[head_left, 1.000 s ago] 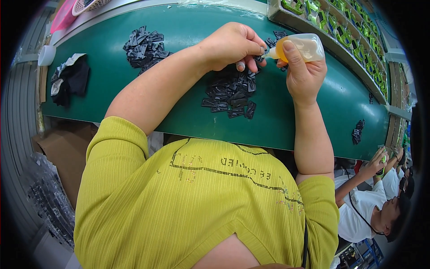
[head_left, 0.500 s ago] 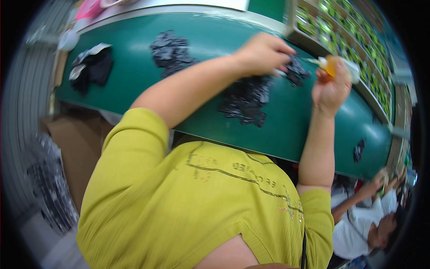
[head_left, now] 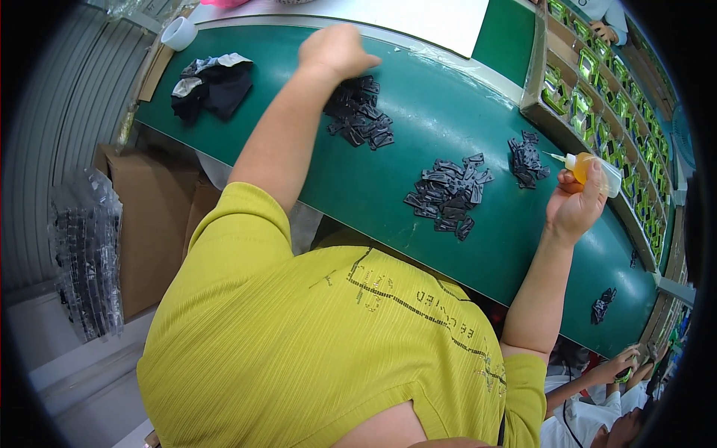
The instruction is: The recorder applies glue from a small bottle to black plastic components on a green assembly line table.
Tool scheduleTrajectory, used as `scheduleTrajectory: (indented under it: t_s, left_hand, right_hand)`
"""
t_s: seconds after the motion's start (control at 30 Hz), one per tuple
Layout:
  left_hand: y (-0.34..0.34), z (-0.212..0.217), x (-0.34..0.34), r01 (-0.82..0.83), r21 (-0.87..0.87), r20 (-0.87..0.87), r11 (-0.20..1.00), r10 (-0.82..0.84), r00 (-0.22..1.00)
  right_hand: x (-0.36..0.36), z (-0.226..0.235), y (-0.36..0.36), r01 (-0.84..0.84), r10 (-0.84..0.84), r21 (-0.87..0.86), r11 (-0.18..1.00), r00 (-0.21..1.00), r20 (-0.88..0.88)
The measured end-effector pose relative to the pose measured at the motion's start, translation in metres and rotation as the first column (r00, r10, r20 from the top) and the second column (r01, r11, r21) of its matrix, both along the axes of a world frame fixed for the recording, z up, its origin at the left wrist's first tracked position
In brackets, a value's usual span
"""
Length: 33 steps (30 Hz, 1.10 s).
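Note:
My right hand (head_left: 573,207) grips a clear squeeze bottle (head_left: 585,170) of amber liquid. Its thin needle tip points left, toward a small heap of flat black plastic pieces (head_left: 528,160). Farther left, my left hand (head_left: 334,52) is at the far edge of another heap of black plastic pieces (head_left: 364,118). The back of that hand and its thumb show, but the other fingers are hidden, as is anything in them. Between the two hands, nearer my body, lies a third pile of black plastic pieces (head_left: 449,193).
A black-and-white cloth (head_left: 224,91) and a white cup-like thing (head_left: 179,34) occupy the green table's (head_left: 276,52) left end. Divided trays (head_left: 539,86) of green-and-clear items line the far right. A few black pieces (head_left: 603,305) and a co-worker (head_left: 590,407) are at right; a cardboard box (head_left: 153,216) stands lower left.
My left hand has moved left, from beside the small right-hand heap to the left heap. My right hand still holds the bottle. The whole view has shifted.

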<state>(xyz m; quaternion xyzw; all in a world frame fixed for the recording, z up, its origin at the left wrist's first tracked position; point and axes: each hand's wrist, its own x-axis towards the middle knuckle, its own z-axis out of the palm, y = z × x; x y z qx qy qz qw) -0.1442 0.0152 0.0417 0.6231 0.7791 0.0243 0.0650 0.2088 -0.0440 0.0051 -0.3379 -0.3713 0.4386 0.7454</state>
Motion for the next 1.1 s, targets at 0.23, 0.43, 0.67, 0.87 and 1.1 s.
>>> scheduleTrajectory:
  t_s: [0.23, 0.43, 0.67, 0.87, 1.1]
  left_hand:
    - [0.015, -0.026, -0.039, -0.024, -0.087, 0.242, 0.996, 0.044, 0.969]
    - [0.007, -0.012, -0.013, 0.05, 0.072, 0.577, 0.996, -0.083, 0.813]
    - [-0.029, 0.002, 0.097, 0.374, 0.059, 0.965, 0.925, -0.149, 0.216]
    - [-0.034, -0.038, 0.138, 0.395, -0.092, 0.995, 0.914, 0.066, 0.08]
    - [-0.035, -0.036, 0.141, 0.345, -0.158, 0.986, 0.925, 0.166, 0.006]
  right_hand:
    - [-0.008, -0.001, 0.0, -0.032, 0.032, -0.008, 0.999, 0.999, -0.003]
    - [-0.008, -0.003, -0.003, -0.06, 0.06, -0.026, 0.998, 0.998, 0.0]
    - [-0.016, -0.007, -0.005, -0.104, 0.104, -0.017, 0.994, 0.994, -0.032]
    - [-0.022, -0.01, -0.006, -0.083, 0.083, 0.002, 0.997, 0.994, 0.064]
    - [-0.021, -0.009, -0.007, -0.062, 0.06, 0.017, 0.998, 0.994, 0.095]
